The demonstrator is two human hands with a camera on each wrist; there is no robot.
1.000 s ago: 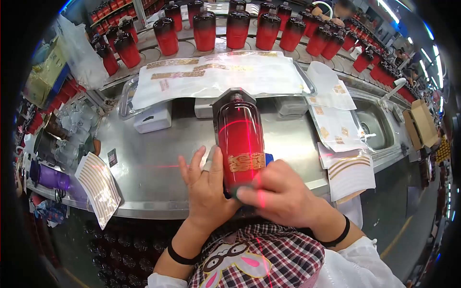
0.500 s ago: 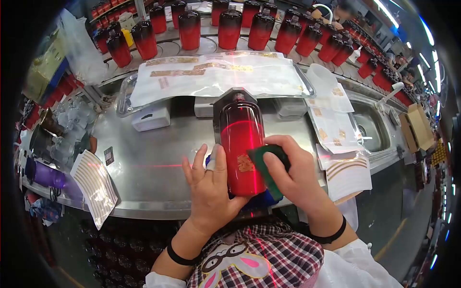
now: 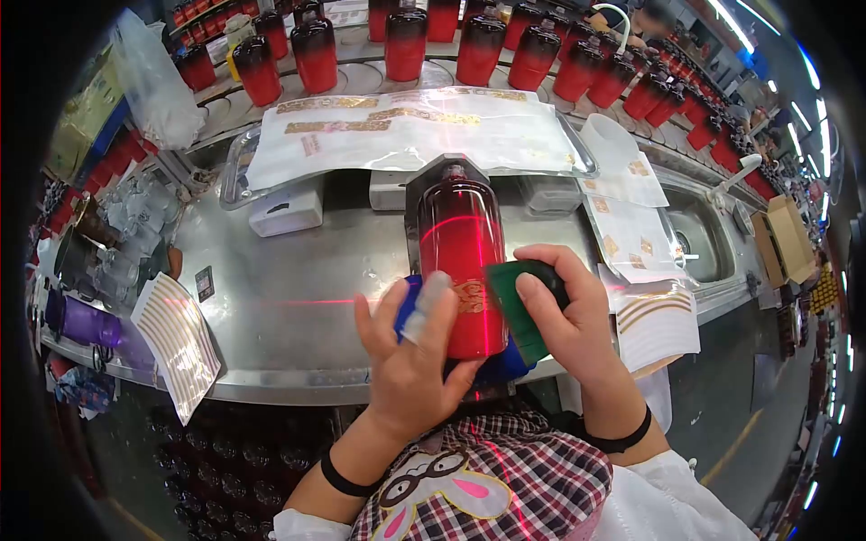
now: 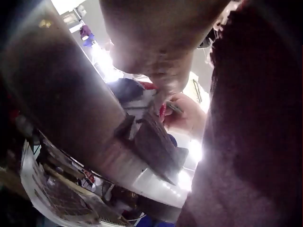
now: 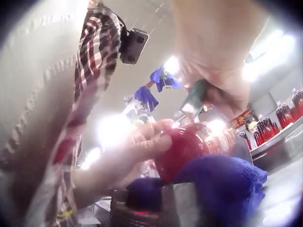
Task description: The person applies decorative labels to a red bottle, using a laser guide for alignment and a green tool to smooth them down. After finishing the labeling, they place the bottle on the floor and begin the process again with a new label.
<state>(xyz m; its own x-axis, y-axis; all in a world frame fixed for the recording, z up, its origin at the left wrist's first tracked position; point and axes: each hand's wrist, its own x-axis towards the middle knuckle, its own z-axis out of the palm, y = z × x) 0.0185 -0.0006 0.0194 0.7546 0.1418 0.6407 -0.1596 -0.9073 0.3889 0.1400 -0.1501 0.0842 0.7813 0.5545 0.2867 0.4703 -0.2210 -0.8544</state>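
A red bottle (image 3: 458, 243) with a dark shoulder lies on its side, neck away from me, in a dark holder padded with blue cloth (image 5: 222, 184). Gold patterned decal (image 3: 471, 296) shows on its lower right side. My left hand (image 3: 410, 361) holds the bottle near its base, thumb at the bottom end and fingers along the left side. My right hand (image 3: 573, 316) grips a green squeegee (image 3: 519, 311), its flat edge right at the decal. The left wrist view is dark and mostly blocked by the arm.
Behind the bottle, a tray (image 3: 236, 171) bears a white sheet (image 3: 505, 144) with gold decals. More decal sheets (image 3: 631, 239) lie right, beside a sink (image 3: 708, 234); a striped sheet (image 3: 176, 343) lies left. Red bottles (image 3: 406, 45) line the conveyor behind.
The bottle has been turned, and the decal has shifted from its front towards the right side. My right hand has moved from the base to the right side. Conveyor bottles have moved left.
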